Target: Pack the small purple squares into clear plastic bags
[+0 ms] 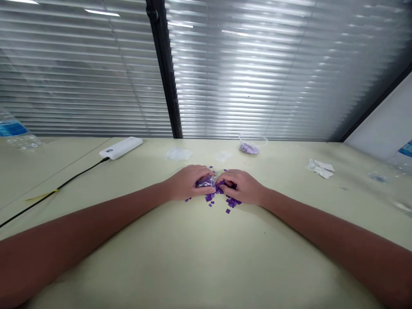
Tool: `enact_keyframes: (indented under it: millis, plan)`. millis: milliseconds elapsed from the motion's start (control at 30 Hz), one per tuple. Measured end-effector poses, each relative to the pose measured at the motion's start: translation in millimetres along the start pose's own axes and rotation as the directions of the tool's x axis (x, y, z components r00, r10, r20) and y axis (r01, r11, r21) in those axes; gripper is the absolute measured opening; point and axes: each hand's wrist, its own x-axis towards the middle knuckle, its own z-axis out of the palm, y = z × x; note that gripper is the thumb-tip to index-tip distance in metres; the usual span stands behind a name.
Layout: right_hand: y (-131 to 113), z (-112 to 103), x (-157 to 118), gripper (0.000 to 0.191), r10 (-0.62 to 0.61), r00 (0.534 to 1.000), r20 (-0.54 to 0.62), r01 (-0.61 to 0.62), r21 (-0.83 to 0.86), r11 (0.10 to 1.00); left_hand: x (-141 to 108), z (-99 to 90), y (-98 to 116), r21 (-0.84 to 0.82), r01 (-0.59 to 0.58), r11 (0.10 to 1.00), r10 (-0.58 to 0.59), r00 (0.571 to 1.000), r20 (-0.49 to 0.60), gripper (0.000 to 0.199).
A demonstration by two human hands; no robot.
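My left hand (pixel 189 183) is closed around a small clear plastic bag (pixel 206 182) with purple pieces inside. The bag lies on its side, its right end toward my other hand. Just to the right, my right hand (pixel 242 185) has its fingers curled in at the bag's end, over some purple pieces. Loose purple squares (pixel 232 202) of paper or thin plastic lie scattered on the table around and below both hands. What the right fingertips pinch is partly hidden by the hand.
At the back stands a clear round container (pixel 249 148) with pale purple pieces. Flat clear plastic bags (pixel 178 153) lie left of it. A white power bank (pixel 121 148) with a black cable (pixel 69 182) is at left, crumpled white paper (pixel 321 168) at right. Water bottles (pixel 17 131) stand at both sides.
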Motion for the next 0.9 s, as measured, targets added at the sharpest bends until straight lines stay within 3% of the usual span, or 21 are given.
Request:
enact_keyframes:
  millis: [900]
  plan:
    - [-0.5,-0.7,0.3,0.016,-0.001,1.000,0.008,0.001,-0.002,1.000,-0.1,-2.2,2.7,-0.016,0.016,1.000,-0.016,1.000,0.007,0.049]
